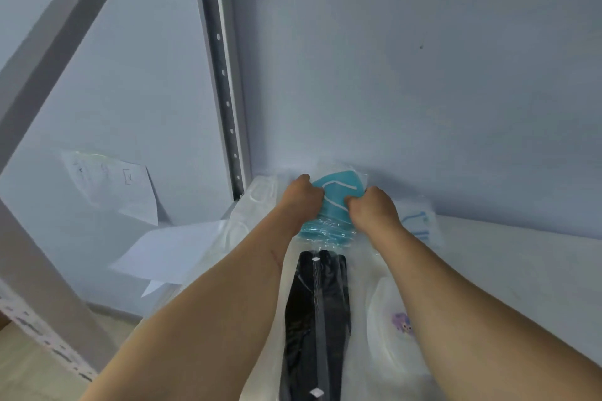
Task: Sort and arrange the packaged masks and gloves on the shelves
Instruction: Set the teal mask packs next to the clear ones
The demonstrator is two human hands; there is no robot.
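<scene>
A clear packet of teal masks (337, 202) stands at the back of the white shelf (521, 264), against the wall. My left hand (301, 197) grips its left side and my right hand (373, 208) grips its right side. In front of it lies a clear packet of black gloves (317, 319). White masks in a packet (257, 202) lie to the left. A white packet with a purple print (395, 329) lies under my right forearm. A packet with blue lines (418, 221) sits behind my right wrist.
A grey perforated shelf upright (223, 75) rises at the back left corner. Sheets of white paper (172, 251) stick out over the shelf's left edge. A plastic sleeve with paper (110, 185) hangs on the left wall. The shelf's right part is bare white surface.
</scene>
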